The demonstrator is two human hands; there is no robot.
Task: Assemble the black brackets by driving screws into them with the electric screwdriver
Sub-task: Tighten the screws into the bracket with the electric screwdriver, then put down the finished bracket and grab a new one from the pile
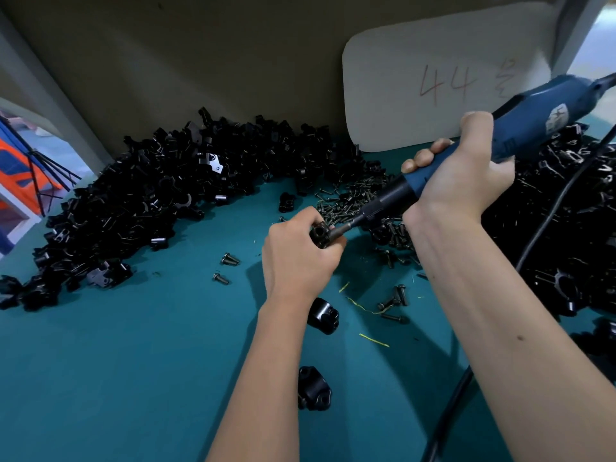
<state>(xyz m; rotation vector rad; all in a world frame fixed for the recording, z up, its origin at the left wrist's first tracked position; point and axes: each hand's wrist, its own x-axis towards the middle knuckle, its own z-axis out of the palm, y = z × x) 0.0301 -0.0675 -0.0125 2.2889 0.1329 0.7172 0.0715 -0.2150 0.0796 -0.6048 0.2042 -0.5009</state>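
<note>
— Dim, even light over the teal felt-covered table [133, 361]; daylight burns white at the upper right corner and through the gap at the left edge.

— Shadows?

— A soft one under the left hand [300, 258]. The big heap of glossy black plastic brackets [150, 195] shows only small glints.

— Sharpness?

— Blue corded electric screwdriver [520, 128] slightly smeared. Wide lens bows the edges; corners go soft.

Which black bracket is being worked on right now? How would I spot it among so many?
Start at the blue electric screwdriver in the right hand and follow it down to its tip. There the left hand grips one bracket, the only one held off the green table.
</note>
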